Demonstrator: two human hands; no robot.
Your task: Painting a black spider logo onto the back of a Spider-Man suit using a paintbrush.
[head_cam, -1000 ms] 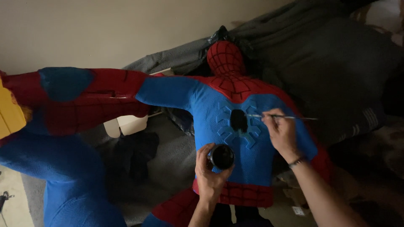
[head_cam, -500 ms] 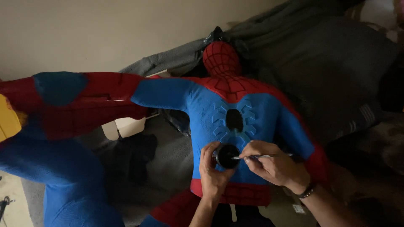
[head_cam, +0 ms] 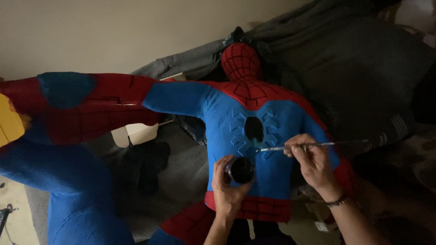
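Left hand [head_cam: 228, 190] comes up from bottom centre, forearm near vertical, palm turned away from camera, fingers [head_cam: 219, 169] curled round a small dark pot [head_cam: 240, 169], thumb side on its right rim; pot open mouth faces camera, held just in front of the figure's lower chest. Right hand [head_cam: 313, 163] enters from bottom right, forearm angled up-left, dark band [head_cam: 337, 202] on wrist, knuckles up, fingers pinched narrow on a thin brush [head_cam: 309, 146]. Brush lies near horizontal, handle running right past the hand, tip pointing left and touching or just off the blue chest under the black patch [head_cam: 254, 128]. Cannot tell if bristles make contact. Big red-and-blue costumed figure [head_cam: 272, 177] stands upright in front, red webbed head [head_cam: 240, 61] at top centre, one arm stretched left; raised blue spider emblem around the black patch. Second blue-red figure [head_cam: 63, 181] at left edge, yellow bit [head_cam: 9, 124] beside it. Grey covered couch [head_cam: 363, 68] behind, plain wall [head_cam: 113, 31] top left, dark clothes on grey floor [head_cam: 186, 177] between figures.
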